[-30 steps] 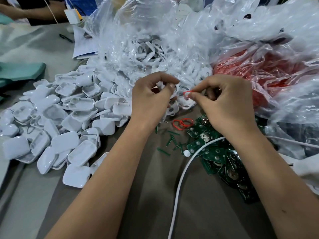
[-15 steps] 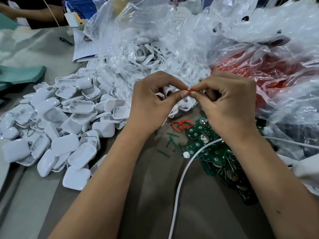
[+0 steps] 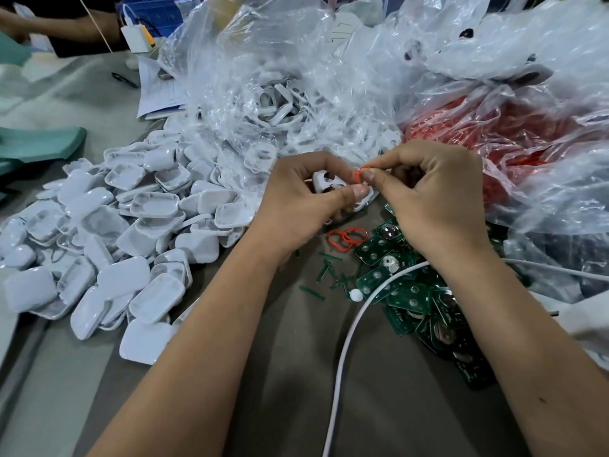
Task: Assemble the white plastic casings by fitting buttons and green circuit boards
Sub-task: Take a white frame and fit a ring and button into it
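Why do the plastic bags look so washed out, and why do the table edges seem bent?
Head view: overhead light glares off the clear plastic bags, whitening them; the wide-angle lens bows the table outward at the edges; the hands' shadows are soft.

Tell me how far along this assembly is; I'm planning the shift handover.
Done: cannot tell; the white casings heaped at left look like open shells. In hand: the left hand holds one white casing while the right hand pinches an orange ring at it. Left: the green circuit boards, loose orange rings and bagged parts are unused.
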Demonstrator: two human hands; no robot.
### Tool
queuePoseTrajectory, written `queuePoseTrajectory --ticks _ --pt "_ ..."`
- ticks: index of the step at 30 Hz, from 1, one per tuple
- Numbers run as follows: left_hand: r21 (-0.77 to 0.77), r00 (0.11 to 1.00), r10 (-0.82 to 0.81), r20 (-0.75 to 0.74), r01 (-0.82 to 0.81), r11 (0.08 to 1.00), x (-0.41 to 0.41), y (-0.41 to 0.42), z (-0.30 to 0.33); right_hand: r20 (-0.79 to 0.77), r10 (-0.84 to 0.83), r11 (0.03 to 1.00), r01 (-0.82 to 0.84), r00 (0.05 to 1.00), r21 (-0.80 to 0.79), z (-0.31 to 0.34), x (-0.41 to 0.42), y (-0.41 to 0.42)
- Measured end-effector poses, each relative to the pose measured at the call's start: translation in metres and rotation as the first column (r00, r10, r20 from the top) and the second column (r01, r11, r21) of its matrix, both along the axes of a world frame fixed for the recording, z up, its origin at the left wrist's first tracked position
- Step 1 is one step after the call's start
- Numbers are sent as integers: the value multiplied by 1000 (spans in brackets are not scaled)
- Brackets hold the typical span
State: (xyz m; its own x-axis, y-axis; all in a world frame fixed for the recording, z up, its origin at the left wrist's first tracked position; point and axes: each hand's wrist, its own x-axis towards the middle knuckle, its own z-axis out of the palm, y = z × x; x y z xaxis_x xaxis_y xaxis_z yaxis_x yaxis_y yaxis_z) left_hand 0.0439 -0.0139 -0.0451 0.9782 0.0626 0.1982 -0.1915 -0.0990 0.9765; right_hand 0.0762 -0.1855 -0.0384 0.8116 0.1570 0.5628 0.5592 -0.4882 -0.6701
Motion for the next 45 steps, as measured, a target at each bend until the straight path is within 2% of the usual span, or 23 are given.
queuePoseTrajectory --ticks 8,16,20,29,33,39,45 --pt "73 998 57 -10 -57 996 1 1 -1 161 -44 987 68 986 -149 2 -2 1" --pt "18 994 56 -99 -55 998 -2 -4 2 158 -63 980 91 985 -175 2 -4 1" --pt "49 993 27 -114 -22 999 -2 -4 3 69 -53 994 59 996 -97 1 -1 0" --pt "-88 991 8 -136 -20 996 1 -2 4 -232 117 970 -61 966 236 3 -1 -2" --pt "-83 991 1 -132 -12 997 0 -2 4 -287 137 942 -35 948 333 5 -1 -1" --pt "-115 993 13 -115 -26 993 -1 -2 6 -346 60 910 92 936 405 4 3 -4" --pt "-137 992 26 -122 -43 990 -1 -2 8 -388 96 888 97 917 449 5 3 -4"
